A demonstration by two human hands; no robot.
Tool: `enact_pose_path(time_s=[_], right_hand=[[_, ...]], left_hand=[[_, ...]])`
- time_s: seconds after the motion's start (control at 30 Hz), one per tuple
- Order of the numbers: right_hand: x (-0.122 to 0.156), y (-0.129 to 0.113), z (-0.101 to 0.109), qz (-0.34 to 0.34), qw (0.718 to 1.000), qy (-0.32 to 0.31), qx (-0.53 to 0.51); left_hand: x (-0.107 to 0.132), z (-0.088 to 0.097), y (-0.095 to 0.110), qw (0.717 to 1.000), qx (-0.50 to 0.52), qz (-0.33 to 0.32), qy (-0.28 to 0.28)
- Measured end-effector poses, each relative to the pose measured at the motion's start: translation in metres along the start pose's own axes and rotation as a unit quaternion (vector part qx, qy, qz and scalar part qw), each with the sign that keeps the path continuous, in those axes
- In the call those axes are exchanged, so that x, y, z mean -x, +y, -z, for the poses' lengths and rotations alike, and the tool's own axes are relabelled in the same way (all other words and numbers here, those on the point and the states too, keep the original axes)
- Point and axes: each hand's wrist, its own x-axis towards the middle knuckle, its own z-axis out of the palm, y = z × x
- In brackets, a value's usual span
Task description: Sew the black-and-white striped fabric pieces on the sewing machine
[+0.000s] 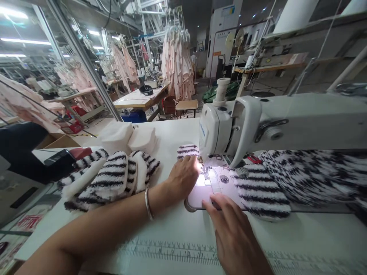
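My left hand rests on the white table beside the needle of the white sewing machine, its fingers curled and touching a small zebra-striped fleece piece behind the needle. What the fingers grip is hidden. My right hand lies flat on the table, fingers stretched toward the lit needle plate. A larger striped fleece piece lies to the right of the plate under the machine arm.
A stack of striped fleece pieces lies at the left of the table, white fabric pieces behind it. A printed ruler runs along the table's front edge. Pink garments hang in the background near other worktables.
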Motion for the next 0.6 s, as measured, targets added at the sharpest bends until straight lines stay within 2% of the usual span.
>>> enact_pose_path(time_s=[0.07,0.13,0.2,0.27,0.33,0.4,0.5,0.57,0.6], right_hand=[[-0.005,-0.006,0.004,-0.004,1.0,0.026,-0.012],[-0.009,-0.014,0.009,0.006,0.999,0.041,-0.018],[-0.012,-0.024,0.012,0.0,0.999,0.034,-0.026],[-0.016,-0.037,0.013,-0.035,0.998,0.029,-0.05],[-0.024,-0.052,0.012,-0.072,0.991,0.05,-0.101],[-0.034,-0.068,0.015,-0.075,0.981,0.083,-0.156],[-0.049,-0.089,0.029,-0.009,0.98,0.098,-0.175],[-0.055,-0.102,0.04,0.038,0.986,0.092,-0.135],[-0.056,-0.108,0.044,0.058,0.988,0.095,-0.109]], left_hand=[[0.004,-0.002,-0.006,1.0,0.017,0.008,0.009],[0.02,0.001,-0.008,0.999,0.041,0.009,0.014],[0.049,0.007,-0.003,0.997,0.071,0.002,0.017],[0.081,0.016,0.008,0.99,0.136,0.004,0.034],[0.11,0.024,0.02,0.954,0.281,0.058,0.082],[0.13,0.029,0.03,0.896,0.393,0.144,0.15],[0.144,0.032,0.038,0.796,0.488,0.262,0.244],[0.146,0.032,0.04,0.738,0.532,0.304,0.282],[0.145,0.031,0.04,0.718,0.55,0.314,0.29]])
